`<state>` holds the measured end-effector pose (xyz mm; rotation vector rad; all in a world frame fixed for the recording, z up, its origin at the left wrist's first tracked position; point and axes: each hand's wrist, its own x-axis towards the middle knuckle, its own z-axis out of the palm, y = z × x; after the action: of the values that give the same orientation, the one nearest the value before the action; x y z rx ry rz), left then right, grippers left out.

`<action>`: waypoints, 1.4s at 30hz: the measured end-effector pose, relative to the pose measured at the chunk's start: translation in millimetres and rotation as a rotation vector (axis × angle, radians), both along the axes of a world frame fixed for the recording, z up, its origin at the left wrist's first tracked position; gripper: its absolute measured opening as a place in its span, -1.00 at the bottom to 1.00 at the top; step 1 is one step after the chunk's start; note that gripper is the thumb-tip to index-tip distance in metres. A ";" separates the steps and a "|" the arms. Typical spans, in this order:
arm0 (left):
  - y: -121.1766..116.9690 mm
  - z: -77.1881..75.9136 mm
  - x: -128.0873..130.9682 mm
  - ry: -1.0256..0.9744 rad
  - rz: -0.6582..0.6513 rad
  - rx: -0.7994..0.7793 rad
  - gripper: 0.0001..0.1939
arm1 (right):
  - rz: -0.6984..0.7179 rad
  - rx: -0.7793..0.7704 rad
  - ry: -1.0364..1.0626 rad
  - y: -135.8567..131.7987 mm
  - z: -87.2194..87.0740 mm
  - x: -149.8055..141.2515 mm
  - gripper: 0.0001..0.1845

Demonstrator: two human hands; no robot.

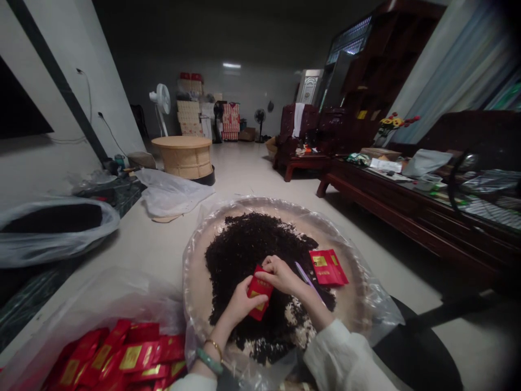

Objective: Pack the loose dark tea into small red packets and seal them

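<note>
Both of my hands grip one small red packet (pixel 259 296) with a gold label, held above a heap of dark dried leaves (pixel 260 239). My left hand (pixel 243 300) is closed on its lower left side, thumb across the front. At the top edge, my right hand (pixel 279 274) pinches it between thumb and fingers. The heap lies in a wide round tray (pixel 197 266) lined with clear plastic. Right of my hands, more red packets (pixel 329 267) lie on the tray, beside a thin purple-handled tool (pixel 307 277) partly hidden by my right forearm.
A clear plastic bag with many red packets (pixel 136 355) stands at lower left. Farther left is a plastic-lined container (pixel 112 217) of dark material. A low dark wooden table (pixel 366 182) runs along the right. A round wooden table (pixel 183 155) and fan (pixel 161 99) stand behind.
</note>
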<state>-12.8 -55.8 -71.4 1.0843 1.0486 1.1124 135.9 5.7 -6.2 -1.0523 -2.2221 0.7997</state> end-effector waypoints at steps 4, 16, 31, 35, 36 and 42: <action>0.7 -1.0 -1.7 0.005 0.026 0.022 -0.48 | 0.051 -0.039 0.010 -4.3 9.7 4.6 -0.50; -4.5 4.8 -2.7 0.246 0.192 0.219 -0.58 | -0.055 -0.137 0.339 -12.6 23.7 9.1 -0.85; -3.2 6.7 -2.7 0.307 0.157 0.189 -0.65 | -0.042 0.195 0.061 -27.8 44.1 7.8 -0.80; -3.9 9.3 -1.8 0.342 0.158 0.188 -0.67 | 0.002 0.279 -0.211 -31.9 50.1 0.4 -0.73; -4.0 9.8 -1.5 0.338 0.158 0.191 -0.67 | 0.020 0.293 -0.266 -31.5 49.1 -1.5 -0.72; -3.4 6.8 -1.0 0.340 0.135 0.185 -0.70 | 0.089 0.269 -0.339 -27.7 35.1 -6.8 -0.74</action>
<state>-13.8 -59.2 -64.6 1.4021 1.3195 1.1750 129.1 -22.0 29.0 -1.0201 -2.5868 0.3599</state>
